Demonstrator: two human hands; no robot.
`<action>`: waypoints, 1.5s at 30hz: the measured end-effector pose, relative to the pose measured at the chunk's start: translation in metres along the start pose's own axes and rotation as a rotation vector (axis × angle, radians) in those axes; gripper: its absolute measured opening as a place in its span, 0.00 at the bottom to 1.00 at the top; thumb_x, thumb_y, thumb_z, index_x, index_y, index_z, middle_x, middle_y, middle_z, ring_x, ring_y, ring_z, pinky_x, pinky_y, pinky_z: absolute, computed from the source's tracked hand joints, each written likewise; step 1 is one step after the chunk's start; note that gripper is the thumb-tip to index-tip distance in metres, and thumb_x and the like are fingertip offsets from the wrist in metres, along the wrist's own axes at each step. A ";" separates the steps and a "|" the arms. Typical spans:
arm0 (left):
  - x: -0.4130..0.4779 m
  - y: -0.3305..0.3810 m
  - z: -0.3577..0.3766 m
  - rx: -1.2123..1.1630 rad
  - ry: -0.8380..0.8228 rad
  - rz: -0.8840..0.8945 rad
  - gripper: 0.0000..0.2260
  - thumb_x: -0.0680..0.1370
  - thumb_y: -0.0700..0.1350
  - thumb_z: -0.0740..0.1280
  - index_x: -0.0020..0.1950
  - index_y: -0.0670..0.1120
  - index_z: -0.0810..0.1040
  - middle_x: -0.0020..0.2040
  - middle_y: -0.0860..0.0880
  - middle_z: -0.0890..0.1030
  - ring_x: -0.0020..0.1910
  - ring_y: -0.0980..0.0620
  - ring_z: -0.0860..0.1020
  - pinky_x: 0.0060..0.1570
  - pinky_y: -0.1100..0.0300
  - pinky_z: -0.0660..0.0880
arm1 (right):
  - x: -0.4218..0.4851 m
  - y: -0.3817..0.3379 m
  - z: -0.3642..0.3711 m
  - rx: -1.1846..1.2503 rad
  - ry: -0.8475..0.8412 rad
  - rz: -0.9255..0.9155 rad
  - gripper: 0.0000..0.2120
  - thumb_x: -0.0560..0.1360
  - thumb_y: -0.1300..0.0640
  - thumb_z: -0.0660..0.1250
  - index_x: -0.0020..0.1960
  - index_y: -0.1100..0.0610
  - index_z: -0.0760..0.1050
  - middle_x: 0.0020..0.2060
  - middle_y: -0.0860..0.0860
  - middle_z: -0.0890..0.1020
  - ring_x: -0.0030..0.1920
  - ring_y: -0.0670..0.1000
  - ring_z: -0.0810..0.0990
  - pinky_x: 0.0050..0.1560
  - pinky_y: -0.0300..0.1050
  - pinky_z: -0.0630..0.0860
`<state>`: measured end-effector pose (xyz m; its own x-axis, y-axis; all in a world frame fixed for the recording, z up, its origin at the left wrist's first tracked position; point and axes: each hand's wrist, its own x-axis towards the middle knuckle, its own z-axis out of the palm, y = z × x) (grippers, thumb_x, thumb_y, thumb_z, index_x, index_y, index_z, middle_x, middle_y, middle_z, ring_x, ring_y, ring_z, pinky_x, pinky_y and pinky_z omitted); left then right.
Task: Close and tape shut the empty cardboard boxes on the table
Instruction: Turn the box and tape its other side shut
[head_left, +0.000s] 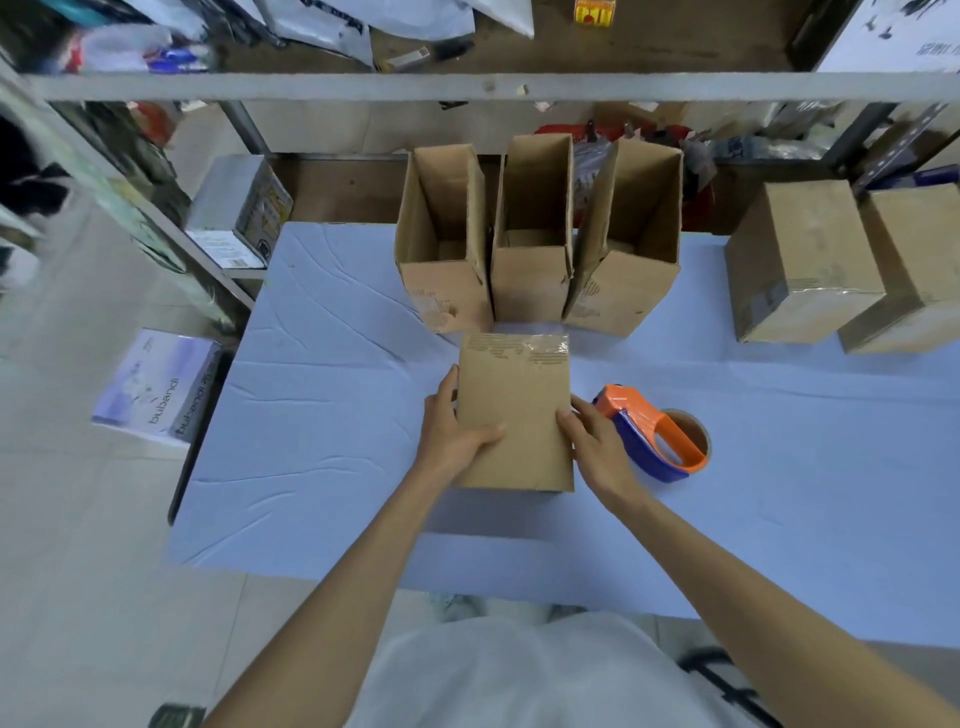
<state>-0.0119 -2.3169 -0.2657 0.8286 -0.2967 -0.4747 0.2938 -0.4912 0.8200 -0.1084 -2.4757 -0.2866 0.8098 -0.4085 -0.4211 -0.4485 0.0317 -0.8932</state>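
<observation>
Cardboard fills the space between your hands: the box (514, 410) lies flat on the worktop (322, 415). Your left hand (457, 426) grips its left edge with the thumb laid over the top face, and your right hand (592, 441) clasps the right edge in much the same way. Clear tape shines across the end farthest from your hands, so that end looks sealed. The end nearest your wrists faces away from view, and I cannot tell whether its flaps are shut. Holding both sides like this seems meant to square the box or to turn its unsealed end up.

The tape dispenser (654, 436) rests just outside your right hand, an easy reach once that hand lets go. Just beyond both hands stands a row of open boxes (532, 280), flaps up, close enough to be knocked if you push the box forward. Well off to the right of your right hand sit two closed boxes (800, 260), out of the way.
</observation>
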 end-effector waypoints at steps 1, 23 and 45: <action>-0.001 -0.003 0.000 0.000 -0.005 0.004 0.47 0.67 0.41 0.79 0.78 0.52 0.56 0.70 0.49 0.66 0.64 0.52 0.70 0.62 0.57 0.71 | 0.001 0.003 0.001 0.010 0.005 0.012 0.08 0.81 0.50 0.59 0.59 0.46 0.74 0.56 0.46 0.81 0.56 0.47 0.79 0.56 0.46 0.76; -0.005 -0.026 0.012 -0.072 0.136 -0.002 0.34 0.71 0.46 0.76 0.74 0.51 0.66 0.66 0.51 0.75 0.59 0.51 0.77 0.56 0.57 0.76 | 0.006 0.040 -0.059 -0.898 0.361 0.198 0.27 0.72 0.54 0.72 0.64 0.63 0.65 0.59 0.58 0.76 0.56 0.60 0.77 0.46 0.53 0.75; -0.046 0.067 0.016 0.442 -0.030 0.867 0.18 0.77 0.39 0.63 0.66 0.46 0.76 0.63 0.51 0.77 0.63 0.54 0.71 0.66 0.64 0.66 | -0.026 -0.034 -0.063 -0.662 0.443 -0.667 0.12 0.68 0.73 0.71 0.45 0.64 0.71 0.38 0.57 0.75 0.38 0.50 0.68 0.39 0.35 0.63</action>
<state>-0.0379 -2.3496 -0.1943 0.6588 -0.7180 0.2247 -0.6235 -0.3538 0.6972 -0.1376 -2.5235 -0.2359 0.8182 -0.4620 0.3421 -0.1865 -0.7762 -0.6023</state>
